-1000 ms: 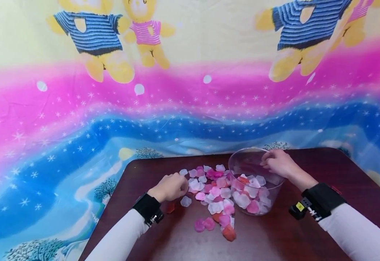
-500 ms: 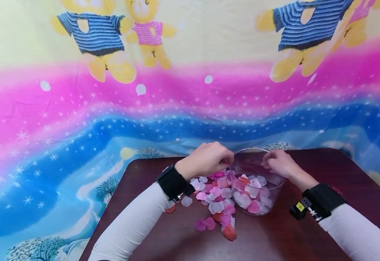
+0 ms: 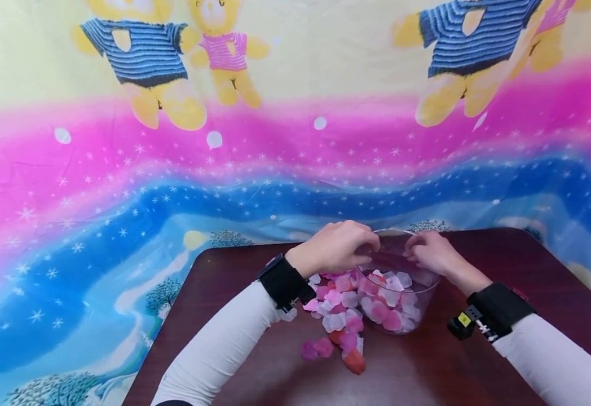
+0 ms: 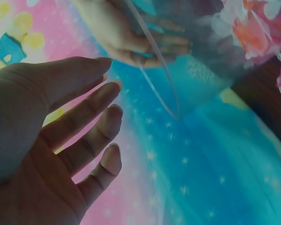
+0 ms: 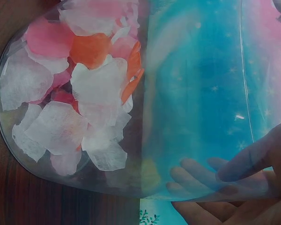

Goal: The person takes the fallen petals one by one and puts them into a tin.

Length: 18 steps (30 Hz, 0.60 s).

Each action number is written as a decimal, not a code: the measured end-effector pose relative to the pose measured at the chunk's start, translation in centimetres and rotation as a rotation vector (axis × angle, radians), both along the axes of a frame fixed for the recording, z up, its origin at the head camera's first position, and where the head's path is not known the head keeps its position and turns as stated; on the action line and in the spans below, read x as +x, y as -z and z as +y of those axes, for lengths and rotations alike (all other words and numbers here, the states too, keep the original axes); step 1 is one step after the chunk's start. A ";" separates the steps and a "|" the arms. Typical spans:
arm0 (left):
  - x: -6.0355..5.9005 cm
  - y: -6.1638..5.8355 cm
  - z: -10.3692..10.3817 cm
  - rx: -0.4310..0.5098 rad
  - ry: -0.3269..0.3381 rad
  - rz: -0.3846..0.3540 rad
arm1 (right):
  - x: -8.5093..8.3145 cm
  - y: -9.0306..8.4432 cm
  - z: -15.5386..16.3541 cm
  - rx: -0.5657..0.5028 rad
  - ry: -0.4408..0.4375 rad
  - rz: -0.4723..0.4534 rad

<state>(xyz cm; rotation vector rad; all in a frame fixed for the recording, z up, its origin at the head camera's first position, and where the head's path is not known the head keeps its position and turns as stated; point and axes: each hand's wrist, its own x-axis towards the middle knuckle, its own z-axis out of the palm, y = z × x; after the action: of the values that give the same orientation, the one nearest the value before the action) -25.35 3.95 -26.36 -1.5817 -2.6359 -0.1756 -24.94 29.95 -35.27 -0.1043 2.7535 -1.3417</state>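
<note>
Two hands meet at our clear bowl (image 3: 397, 282) on the tabletop (image 3: 478, 361): the right hand (image 3: 435, 254) grips its far rim, the left hand (image 3: 338, 247) hovers released above. Petals (image 3: 338, 316) lie beside it. A careless tug could tip it, spilling petals.
</note>
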 end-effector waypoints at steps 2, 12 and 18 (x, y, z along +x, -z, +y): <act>-0.2 -0.2 -1.1 -0.001 -0.015 -0.003 | 0.0 -0.1 0.0 0.002 -0.006 -0.003; -0.8 1.8 -8.9 -0.082 -0.137 -0.090 | 0.0 -0.2 0.3 0.020 -0.018 0.004; -0.1 7.4 -13.5 -0.221 -0.253 -0.181 | 0.0 0.1 0.0 0.017 -0.023 0.011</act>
<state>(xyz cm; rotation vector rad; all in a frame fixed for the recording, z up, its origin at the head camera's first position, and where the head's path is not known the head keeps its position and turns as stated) -25.43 -9.53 -33.78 -1.3224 -3.0595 -0.0137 -24.99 30.00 -35.35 -0.1423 2.7633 -1.3150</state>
